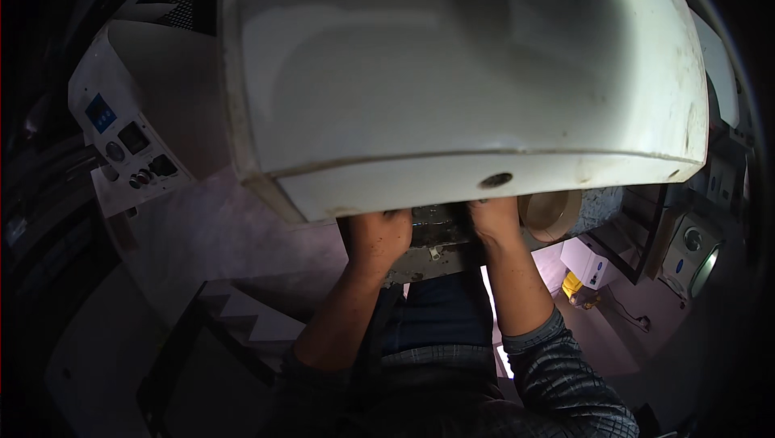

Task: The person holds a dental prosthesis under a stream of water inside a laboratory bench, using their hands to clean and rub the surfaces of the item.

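Note:
A large white machine housing [460,75] with grimy edges and a dark hole in its lower band hangs over both hands. My left hand [379,232] is curled under that lower edge, its fingertips hidden; what it grips is out of sight. My right hand [494,216] reaches under the same edge, fingers hidden. Between them lies a dark, wet-looking, stained metal bed [436,224] with a small pale fitting on its front. A round tan bowl-like part [549,216] sits just right of my right hand, beside a mottled grey surface [601,208].
A white machine [129,131] with a control panel stands at left. Dark-framed equipment [182,333] is at lower left. At right are a white appliance [690,252] with a round dial, a small white box [581,264], a yellow object [573,285] and a cable.

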Demonstrator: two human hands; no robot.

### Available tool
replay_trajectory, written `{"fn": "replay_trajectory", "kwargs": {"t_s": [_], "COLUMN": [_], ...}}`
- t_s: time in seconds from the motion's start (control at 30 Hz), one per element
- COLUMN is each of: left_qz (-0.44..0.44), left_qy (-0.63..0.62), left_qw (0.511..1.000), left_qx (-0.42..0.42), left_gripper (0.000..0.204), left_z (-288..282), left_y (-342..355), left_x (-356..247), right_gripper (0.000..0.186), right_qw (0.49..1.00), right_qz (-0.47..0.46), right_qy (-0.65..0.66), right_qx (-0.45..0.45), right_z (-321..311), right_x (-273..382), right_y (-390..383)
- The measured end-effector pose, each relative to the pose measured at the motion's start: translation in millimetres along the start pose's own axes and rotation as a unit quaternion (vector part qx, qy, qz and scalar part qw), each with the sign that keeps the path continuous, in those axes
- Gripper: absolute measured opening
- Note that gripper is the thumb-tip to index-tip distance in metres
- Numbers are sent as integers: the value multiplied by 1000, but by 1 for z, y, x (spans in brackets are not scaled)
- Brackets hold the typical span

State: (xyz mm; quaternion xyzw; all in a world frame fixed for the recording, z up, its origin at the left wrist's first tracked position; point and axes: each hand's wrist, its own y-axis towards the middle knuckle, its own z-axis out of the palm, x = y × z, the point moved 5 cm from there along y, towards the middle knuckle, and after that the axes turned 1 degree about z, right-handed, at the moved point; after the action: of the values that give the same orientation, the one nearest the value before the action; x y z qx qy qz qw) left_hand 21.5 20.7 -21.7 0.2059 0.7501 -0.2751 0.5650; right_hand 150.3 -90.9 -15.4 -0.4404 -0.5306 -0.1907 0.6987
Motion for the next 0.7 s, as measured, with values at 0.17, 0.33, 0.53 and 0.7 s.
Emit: {"fn": "replay_trajectory", "kwargs": {"t_s": [0.17,0.33,0.53,0.7], "left_qz": [-38,17,143,49], "left_qy": [-31,5,186,89], "left_qw": [998,999,970,994], "left_qx": [26,50,57,31], "left_gripper": [13,12,17,18], "left_z": [10,6,3,2], "left_y": [-1,4,11,10], "left_x": [4,-1,-39,-4], "right_gripper": [32,32,29,26], "right_qw": [986,986,948,938], "right_qz": [115,-5,-80,-125], "right_qy": [116,-134,-298,-319], "right_qx": [17,101,75,61], "right_z": [8,10,4,0], "right_x": [-10,39,56,44], "right_y": [-5,-4,-4,-1]}}
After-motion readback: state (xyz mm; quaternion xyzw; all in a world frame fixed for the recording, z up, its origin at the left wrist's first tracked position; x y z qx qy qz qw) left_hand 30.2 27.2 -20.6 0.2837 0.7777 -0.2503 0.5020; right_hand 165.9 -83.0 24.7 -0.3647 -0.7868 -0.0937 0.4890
